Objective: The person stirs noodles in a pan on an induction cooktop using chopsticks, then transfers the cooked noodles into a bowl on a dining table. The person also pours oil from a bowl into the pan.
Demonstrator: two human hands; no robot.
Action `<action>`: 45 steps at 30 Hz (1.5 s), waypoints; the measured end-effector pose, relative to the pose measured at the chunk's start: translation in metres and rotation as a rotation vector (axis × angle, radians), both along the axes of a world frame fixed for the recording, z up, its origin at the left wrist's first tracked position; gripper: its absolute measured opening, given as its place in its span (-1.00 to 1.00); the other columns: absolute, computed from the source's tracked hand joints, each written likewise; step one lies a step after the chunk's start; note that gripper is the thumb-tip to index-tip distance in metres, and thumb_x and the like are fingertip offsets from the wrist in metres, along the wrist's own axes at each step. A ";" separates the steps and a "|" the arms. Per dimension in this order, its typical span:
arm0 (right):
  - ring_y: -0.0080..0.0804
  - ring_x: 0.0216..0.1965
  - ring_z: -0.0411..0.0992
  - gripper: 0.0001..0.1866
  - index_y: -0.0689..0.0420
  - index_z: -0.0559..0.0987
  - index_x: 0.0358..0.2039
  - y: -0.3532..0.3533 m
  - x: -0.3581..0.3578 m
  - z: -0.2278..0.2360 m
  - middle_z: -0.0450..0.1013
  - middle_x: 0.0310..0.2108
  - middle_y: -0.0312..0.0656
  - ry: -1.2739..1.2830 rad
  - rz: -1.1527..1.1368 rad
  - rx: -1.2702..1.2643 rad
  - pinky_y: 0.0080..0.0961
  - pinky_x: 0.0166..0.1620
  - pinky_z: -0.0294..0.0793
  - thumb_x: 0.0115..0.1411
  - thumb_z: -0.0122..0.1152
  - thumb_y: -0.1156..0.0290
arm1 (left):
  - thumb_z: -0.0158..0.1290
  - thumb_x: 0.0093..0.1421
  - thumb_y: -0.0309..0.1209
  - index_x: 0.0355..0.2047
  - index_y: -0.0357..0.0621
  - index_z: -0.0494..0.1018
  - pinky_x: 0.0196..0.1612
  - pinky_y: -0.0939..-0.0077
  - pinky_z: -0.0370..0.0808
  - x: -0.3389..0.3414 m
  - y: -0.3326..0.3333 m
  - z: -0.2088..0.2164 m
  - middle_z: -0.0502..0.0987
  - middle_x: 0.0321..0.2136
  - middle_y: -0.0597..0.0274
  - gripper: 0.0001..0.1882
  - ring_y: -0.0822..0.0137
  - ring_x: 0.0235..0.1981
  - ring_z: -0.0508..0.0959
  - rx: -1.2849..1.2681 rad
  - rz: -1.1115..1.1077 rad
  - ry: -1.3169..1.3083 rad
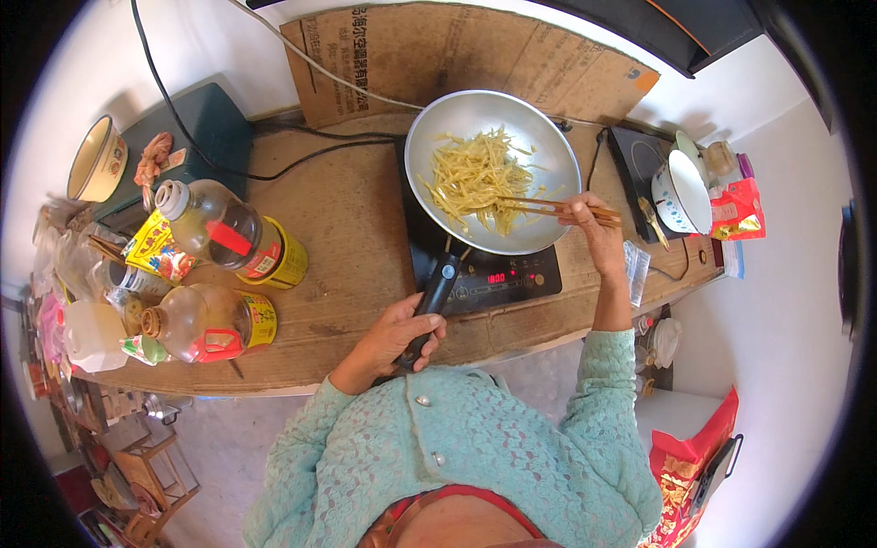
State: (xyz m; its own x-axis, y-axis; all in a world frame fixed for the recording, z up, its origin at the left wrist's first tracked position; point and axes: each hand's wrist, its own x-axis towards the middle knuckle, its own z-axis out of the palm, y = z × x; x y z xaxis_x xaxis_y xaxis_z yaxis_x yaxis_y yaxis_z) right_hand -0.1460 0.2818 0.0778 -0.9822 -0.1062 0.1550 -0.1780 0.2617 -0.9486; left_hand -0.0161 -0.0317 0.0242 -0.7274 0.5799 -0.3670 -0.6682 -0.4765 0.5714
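A wide silvery frying pan point(559, 151) rests on a black induction cooker point(512, 279) whose red display is lit. Yellowish shredded strips, perhaps potato, form a loose heap point(477, 173) in the pan. My left hand point(391, 336) is wrapped round the pan's black handle point(440, 285), near its end. Over the pan's right rim, my right hand point(594, 226) grips a pair of brown chopsticks point(539, 206). Their tips reach into the lower right of the strips.
To the left stand two large oil bottles point(206, 320), a yellow tin point(290, 260) and a dark green box point(215, 128). At the right, a white enamel bowl point(681, 194) sits by a second black cooker point(630, 155). Cardboard point(475, 55) leans behind the pan; black cables point(292, 164) cross the tabletop.
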 end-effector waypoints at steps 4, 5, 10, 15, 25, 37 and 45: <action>-0.39 -0.33 0.49 -0.61 0.26 0.50 -0.40 0.003 -0.003 0.013 0.44 -0.38 -0.18 -0.005 -0.050 -0.104 -0.45 -0.24 0.57 0.20 0.13 0.11 | 0.02 0.19 -0.41 -0.15 -0.21 0.22 -0.77 0.63 0.38 0.000 0.000 0.001 0.40 -0.45 0.20 -0.72 0.51 -0.66 0.39 0.003 -0.002 0.000; -0.39 -0.33 0.49 -0.60 0.26 0.49 -0.40 0.002 -0.004 0.011 0.44 -0.39 -0.17 0.008 -0.086 -0.133 -0.45 -0.25 0.57 0.20 0.12 0.10 | 0.02 0.19 -0.40 -0.19 -0.21 0.23 -0.76 0.63 0.38 0.000 0.000 0.002 0.39 -0.46 0.21 -0.74 0.51 -0.66 0.40 0.010 -0.001 -0.001; -0.40 -0.38 0.48 -0.58 0.28 0.48 -0.42 -0.007 -0.014 -0.005 0.42 -0.42 -0.17 0.043 -0.193 -0.209 -0.48 -0.29 0.59 0.21 0.11 0.09 | 0.01 0.19 -0.42 -0.18 -0.21 0.23 -0.76 0.63 0.39 0.000 0.000 0.001 0.39 -0.46 0.20 -0.74 0.51 -0.65 0.41 0.020 -0.002 0.003; -0.43 -0.42 0.47 -0.55 0.30 0.48 -0.47 -0.023 -0.023 -0.011 0.41 -0.46 -0.18 0.078 -0.186 -0.207 -0.49 -0.33 0.60 0.21 0.10 0.08 | 0.01 0.19 -0.42 -0.17 -0.21 0.23 -0.76 0.63 0.39 0.000 0.000 0.003 0.39 -0.46 0.21 -0.74 0.50 -0.66 0.40 0.002 -0.001 0.000; -0.44 -0.43 0.47 -0.57 0.31 0.51 -0.49 -0.029 -0.022 -0.018 0.43 -0.49 -0.18 0.069 -0.220 -0.176 -0.51 -0.35 0.59 0.20 0.13 0.11 | 0.01 0.18 -0.41 -0.18 -0.21 0.23 -0.76 0.63 0.38 0.001 0.000 0.003 0.40 -0.45 0.22 -0.74 0.52 -0.65 0.40 0.001 -0.004 0.012; -0.31 -0.35 0.50 -0.63 0.29 0.47 -0.35 -0.015 -0.017 -0.027 0.44 -0.38 -0.17 0.094 -0.299 -0.445 -0.35 -0.27 0.61 0.16 0.20 0.16 | 0.01 0.19 -0.44 -0.17 -0.21 0.21 -0.76 0.61 0.39 0.001 0.000 -0.002 0.40 -0.44 0.17 -0.74 0.49 -0.66 0.40 0.022 -0.003 0.012; -0.18 -0.28 0.51 -0.72 0.19 0.43 -0.43 0.001 -0.008 -0.024 0.44 -0.36 -0.10 0.055 -0.134 -0.725 -0.29 -0.23 0.62 0.25 0.03 0.22 | 0.00 0.18 -0.42 -0.21 -0.21 0.23 -0.75 0.62 0.41 0.001 0.001 -0.001 0.39 -0.47 0.22 -0.77 0.52 -0.66 0.41 0.009 -0.007 0.029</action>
State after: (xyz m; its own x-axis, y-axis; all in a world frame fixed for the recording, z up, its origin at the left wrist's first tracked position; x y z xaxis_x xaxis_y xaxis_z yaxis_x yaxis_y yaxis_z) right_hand -0.1541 0.2828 0.0543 -0.9684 0.1622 0.1895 -0.2404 -0.4048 -0.8822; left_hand -0.0150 -0.0312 0.0228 -0.7335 0.5880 -0.3409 -0.6548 -0.4770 0.5862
